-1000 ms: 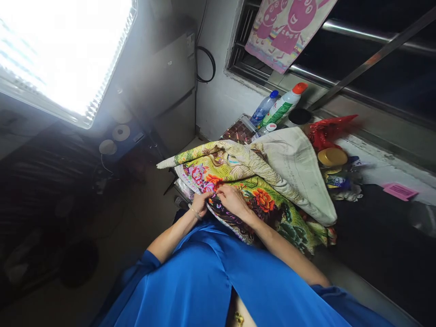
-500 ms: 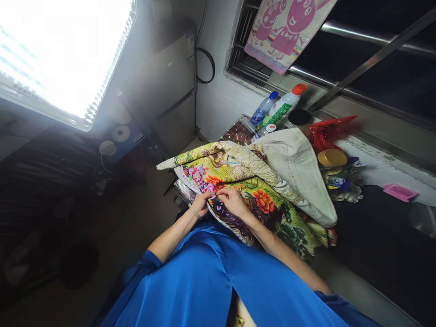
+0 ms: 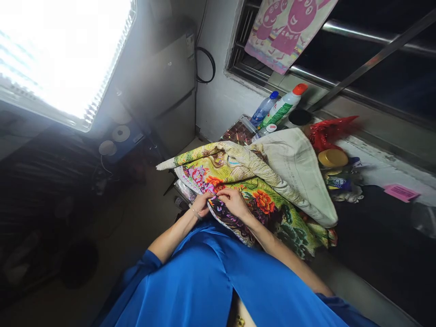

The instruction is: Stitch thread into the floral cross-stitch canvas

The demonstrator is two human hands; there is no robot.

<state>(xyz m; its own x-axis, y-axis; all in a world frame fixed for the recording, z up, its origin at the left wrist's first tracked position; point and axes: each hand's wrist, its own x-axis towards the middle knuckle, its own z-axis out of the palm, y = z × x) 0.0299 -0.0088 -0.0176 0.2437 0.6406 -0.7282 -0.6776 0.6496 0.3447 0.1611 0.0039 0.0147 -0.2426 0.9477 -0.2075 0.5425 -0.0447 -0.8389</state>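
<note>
Looks down over a blue garment (image 3: 211,281) at two bare hands set close together on a floral cloth (image 3: 272,213). Grips the near edge of the cloth with the left hand (image 3: 201,204), fingers curled shut around the fold, a thin band (image 3: 195,212) at the wrist. Pinches the same patch with the right hand (image 3: 233,201), thumb and fingertips drawn narrow, just beside the left. Possibly something thin between those fingertips, but too small to tell.

Draped from the lap up over a cluttered ledge (image 3: 374,177), bright with orange and pink flowers on green, with the pale back (image 3: 296,168) folded over the far half.

Beyond the cloth, against the wall: a white bottle (image 3: 282,106) with an orange cap, and a clear bottle (image 3: 264,108) with a blue cap just left of it. Right of the fold: a red bag (image 3: 327,131), with a yellow lid (image 3: 333,157) below it. Farther right, on a dark surface: a pink card (image 3: 401,191). Above, hung over window bars (image 3: 374,56): a pink towel (image 3: 286,27). At upper left: a glaring lamp (image 3: 57,54), washing out that corner.
</note>
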